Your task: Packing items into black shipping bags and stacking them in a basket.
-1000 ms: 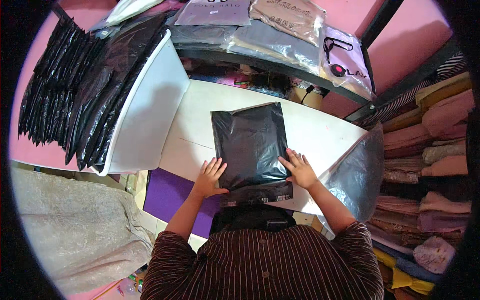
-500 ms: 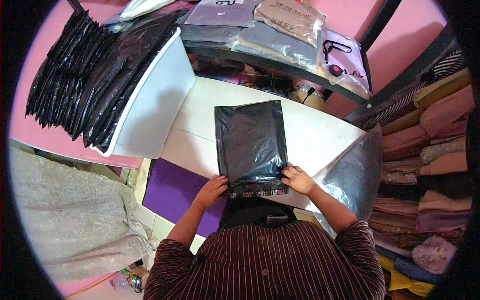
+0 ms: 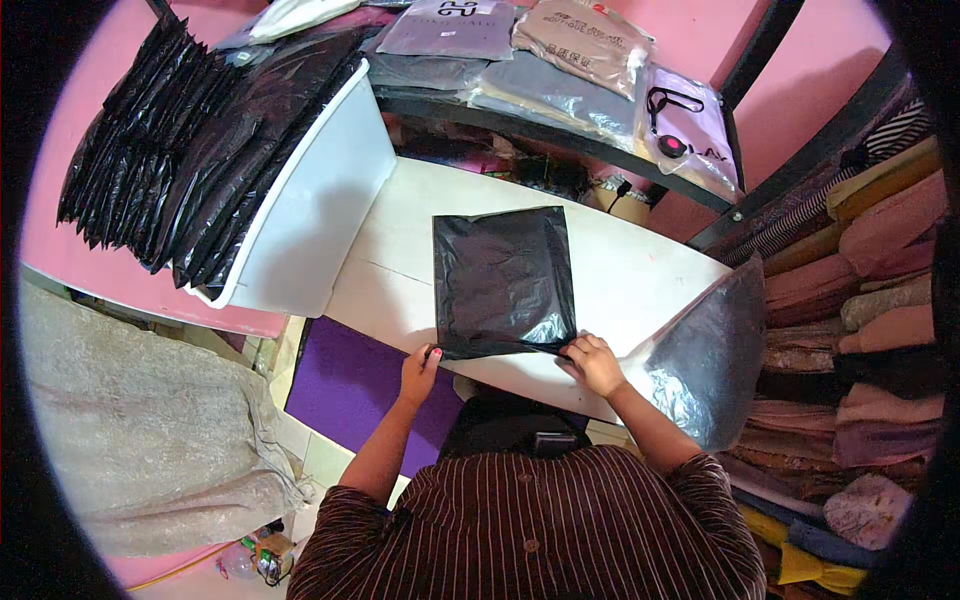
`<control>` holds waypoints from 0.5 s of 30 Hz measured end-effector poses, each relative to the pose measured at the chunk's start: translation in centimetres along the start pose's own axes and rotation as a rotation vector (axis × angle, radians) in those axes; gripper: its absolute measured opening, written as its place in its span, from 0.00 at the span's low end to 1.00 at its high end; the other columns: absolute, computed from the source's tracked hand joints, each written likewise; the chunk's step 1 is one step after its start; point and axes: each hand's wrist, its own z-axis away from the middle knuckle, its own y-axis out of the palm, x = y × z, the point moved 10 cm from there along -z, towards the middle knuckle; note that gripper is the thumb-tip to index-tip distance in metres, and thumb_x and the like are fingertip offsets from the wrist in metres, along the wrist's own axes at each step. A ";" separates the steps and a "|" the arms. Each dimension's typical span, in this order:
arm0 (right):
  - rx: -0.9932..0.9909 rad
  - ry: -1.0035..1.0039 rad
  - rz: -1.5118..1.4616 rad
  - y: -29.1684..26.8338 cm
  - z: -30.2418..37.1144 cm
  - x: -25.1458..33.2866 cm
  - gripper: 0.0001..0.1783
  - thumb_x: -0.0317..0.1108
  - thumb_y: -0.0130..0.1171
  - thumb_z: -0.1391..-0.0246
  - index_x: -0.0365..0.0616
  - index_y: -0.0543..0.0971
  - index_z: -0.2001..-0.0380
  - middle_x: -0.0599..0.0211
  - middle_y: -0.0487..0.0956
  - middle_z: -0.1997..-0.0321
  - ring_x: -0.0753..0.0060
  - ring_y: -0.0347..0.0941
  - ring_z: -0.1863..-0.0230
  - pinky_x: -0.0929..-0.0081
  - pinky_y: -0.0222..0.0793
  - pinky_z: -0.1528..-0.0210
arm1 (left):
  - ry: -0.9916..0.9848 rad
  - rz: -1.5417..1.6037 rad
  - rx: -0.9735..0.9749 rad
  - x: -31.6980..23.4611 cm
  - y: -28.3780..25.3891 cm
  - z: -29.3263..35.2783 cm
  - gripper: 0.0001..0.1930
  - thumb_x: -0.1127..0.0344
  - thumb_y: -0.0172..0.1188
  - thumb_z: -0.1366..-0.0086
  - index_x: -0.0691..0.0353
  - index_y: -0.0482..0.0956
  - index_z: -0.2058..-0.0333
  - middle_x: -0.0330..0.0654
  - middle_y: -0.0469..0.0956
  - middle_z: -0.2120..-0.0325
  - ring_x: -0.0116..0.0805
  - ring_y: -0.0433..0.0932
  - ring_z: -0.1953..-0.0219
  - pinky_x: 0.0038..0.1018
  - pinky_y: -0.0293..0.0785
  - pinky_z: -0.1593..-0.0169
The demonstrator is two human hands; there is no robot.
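While black rectangular plastic bag (image 3: 505, 275) lies flat on white bench (image 3: 635, 255), left hand (image 3: 419, 374) pinches its near left corner between thumb and fingers; right hand (image 3: 595, 366), fingers curled, pinches near right corner. Near edge creased, close to bench's front edge. Translucent plastic sheet (image 3: 706, 358) right of right hand. White plastic bin (image 3: 310, 205), stuffed with glossy black plastic packets (image 3: 150, 150), left of bag.

the hands (image 3: 418, 375) (image 3: 597, 367) partly hide near corners of the black bag (image 3: 503, 280); the top edge crops a white packet (image 3: 300, 16).
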 end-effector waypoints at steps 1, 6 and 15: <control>0.000 0.001 0.001 0.3 -0.2 0.0 0.15 0.33 0.65 0.58 0.48 0.79 0.63 0.69 0.76 0.60 0.62 0.69 0.51 0.62 0.66 0.51 | -0.033 -0.004 -0.023 -0.1 0.0 -0.1 0.13 0.61 0.52 0.35 0.68 0.76 0.66 0.52 0.75 0.77 0.38 0.77 0.73 0.32 0.70 0.67; -0.341 0.500 -0.707 0.5 -0.2 -4.6 0.07 0.30 0.61 0.48 0.38 0.76 0.69 0.61 0.75 0.73 0.69 0.71 0.72 0.73 0.67 0.68 | 0.091 0.037 -0.310 -2.6 -1.1 -0.3 0.12 0.63 0.50 0.34 0.68 0.74 0.65 0.54 0.74 0.75 0.45 0.76 0.72 0.34 0.70 0.66; -0.271 0.705 -0.313 3.5 -1.8 -7.2 0.13 0.37 0.57 0.44 0.37 0.73 0.71 0.51 0.75 0.78 0.56 0.72 0.76 0.64 0.67 0.70 | 0.083 -0.431 -0.287 -1.8 1.0 -3.6 0.10 0.64 0.51 0.35 0.66 0.74 0.62 0.58 0.76 0.69 0.58 0.76 0.66 0.43 0.71 0.62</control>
